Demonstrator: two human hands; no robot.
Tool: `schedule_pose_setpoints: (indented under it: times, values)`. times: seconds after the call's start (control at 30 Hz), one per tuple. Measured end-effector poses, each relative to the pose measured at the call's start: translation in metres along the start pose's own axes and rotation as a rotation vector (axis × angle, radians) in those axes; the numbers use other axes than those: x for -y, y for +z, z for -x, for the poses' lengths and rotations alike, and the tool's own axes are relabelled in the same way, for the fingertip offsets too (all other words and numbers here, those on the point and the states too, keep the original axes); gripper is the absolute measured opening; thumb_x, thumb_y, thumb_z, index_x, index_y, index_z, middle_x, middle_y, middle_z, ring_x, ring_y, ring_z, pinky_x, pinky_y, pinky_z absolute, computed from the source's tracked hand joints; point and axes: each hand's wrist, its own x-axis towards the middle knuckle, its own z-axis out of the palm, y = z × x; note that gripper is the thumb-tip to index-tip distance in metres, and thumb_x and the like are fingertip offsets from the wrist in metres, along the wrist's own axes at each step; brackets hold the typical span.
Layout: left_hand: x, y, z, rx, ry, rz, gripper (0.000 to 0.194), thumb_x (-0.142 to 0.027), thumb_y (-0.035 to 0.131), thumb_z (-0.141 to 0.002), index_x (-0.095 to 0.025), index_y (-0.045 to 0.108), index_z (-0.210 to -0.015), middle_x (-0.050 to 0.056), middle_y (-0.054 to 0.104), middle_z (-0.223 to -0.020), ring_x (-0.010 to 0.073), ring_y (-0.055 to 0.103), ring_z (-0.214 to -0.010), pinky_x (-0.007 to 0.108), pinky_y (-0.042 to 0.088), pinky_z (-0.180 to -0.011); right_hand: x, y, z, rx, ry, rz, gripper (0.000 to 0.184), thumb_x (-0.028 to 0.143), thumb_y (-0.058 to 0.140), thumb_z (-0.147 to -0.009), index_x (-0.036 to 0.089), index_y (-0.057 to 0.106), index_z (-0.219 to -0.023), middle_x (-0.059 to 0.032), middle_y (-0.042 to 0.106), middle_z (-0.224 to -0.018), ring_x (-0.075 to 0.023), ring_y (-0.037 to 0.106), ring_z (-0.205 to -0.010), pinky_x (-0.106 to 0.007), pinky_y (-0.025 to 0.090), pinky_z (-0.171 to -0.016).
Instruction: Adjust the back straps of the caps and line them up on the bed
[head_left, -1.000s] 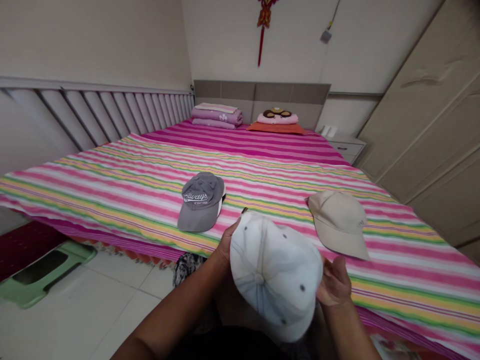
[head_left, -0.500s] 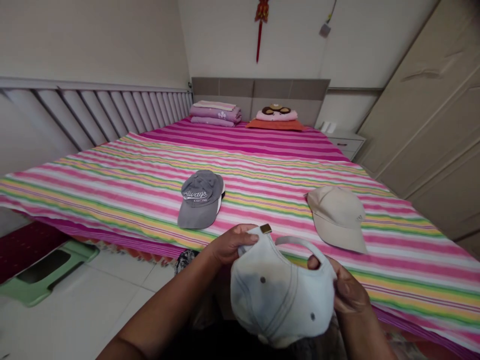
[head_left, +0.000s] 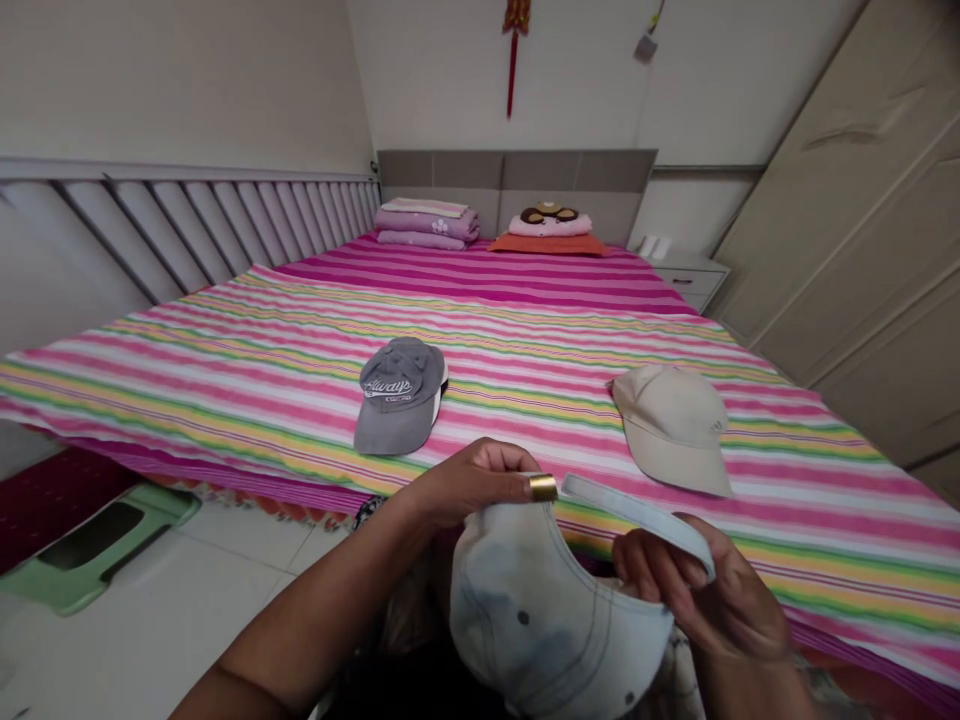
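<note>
A pale blue-white baseball cap (head_left: 555,610) is held low in front of me, its back opening facing the bed. My left hand (head_left: 487,480) pinches the cap's edge beside a gold metal buckle (head_left: 543,487). The loose back strap (head_left: 630,515) is apart from the buckle, its free end pointing at it. My right hand (head_left: 697,580) is closed on the strap's base and the cap's rim. Beyond my hands, a grey cap (head_left: 401,395) with white lettering lies on the bed to the left. On the right lies a beige cap (head_left: 675,430).
The bed (head_left: 495,350) has a striped sheet. Folded purple bedding (head_left: 427,225) and a pink-and-orange stack (head_left: 551,235) sit by the headboard. A green stool (head_left: 97,545) stands on the floor at left. A white nightstand (head_left: 690,280) and a beige wardrobe (head_left: 840,220) are on the right.
The cap has tilted and dropped slightly. My left hand has shifted right to the buckle. My right hand has moved up onto the strap, whose free end now points toward the buckle.
</note>
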Motion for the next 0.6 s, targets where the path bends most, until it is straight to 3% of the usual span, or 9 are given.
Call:
schedule_pose_setpoints:
  times: [0.1,0.2,0.3,0.47,0.6]
  values:
    - [-0.005,0.002,-0.001,-0.008,-0.045,-0.089,0.021,-0.031,0.068,-0.064,-0.012,0.061,-0.067,-0.002,0.054,-0.05,0.0037,0.042,-0.038,0.016,0.031,-0.039,0.004,0.003,0.001,0.06,-0.042,0.037,0.02,0.044,0.062,-0.068,0.024,0.059,-0.066,0.0027,0.045,-0.035,-0.0156,0.045,-0.041,-0.034,0.039,-0.058]
    - [-0.009,0.002,-0.002,-0.012,-0.053,-0.147,0.021,-0.031,0.068,-0.065,-0.011,0.061,-0.067,-0.003,0.054,-0.051,0.0031,0.042,-0.04,0.015,0.032,-0.041,0.008,0.005,0.002,0.104,-0.037,0.034,0.027,0.047,0.062,-0.068,0.022,0.062,-0.078,0.0057,0.039,-0.035,-0.0112,0.039,-0.036,-0.029,0.037,-0.052]
    - [-0.009,0.002,-0.003,-0.01,-0.041,-0.168,0.022,-0.032,0.068,-0.065,-0.011,0.063,-0.068,-0.002,0.055,-0.053,0.0032,0.044,-0.043,0.015,0.033,-0.043,0.012,0.007,0.002,0.024,-0.008,0.033,0.021,0.042,0.062,-0.071,0.022,0.061,-0.072,0.0058,0.039,-0.037,-0.0085,0.037,-0.036,-0.024,0.029,-0.043]
    - [-0.009,0.0,-0.004,0.053,-0.007,-0.152,0.021,-0.03,0.069,-0.064,-0.01,0.067,-0.07,0.001,0.061,-0.06,0.0057,0.051,-0.051,0.017,0.039,-0.052,0.018,0.014,-0.001,-0.038,0.006,0.135,0.012,0.031,0.063,-0.072,0.019,0.06,-0.074,0.0002,0.055,-0.056,-0.0074,0.044,-0.04,-0.022,0.028,-0.041]
    - [-0.005,0.0,-0.004,0.077,0.063,-0.116,0.025,-0.024,0.07,-0.064,-0.013,0.066,-0.086,0.003,0.064,-0.07,0.0087,0.057,-0.063,0.019,0.042,-0.061,0.015,0.019,-0.005,-0.11,-0.002,0.185,0.017,0.035,0.062,-0.074,0.018,0.059,-0.071,0.0042,0.046,-0.045,-0.0046,0.036,-0.036,-0.021,0.023,-0.039]
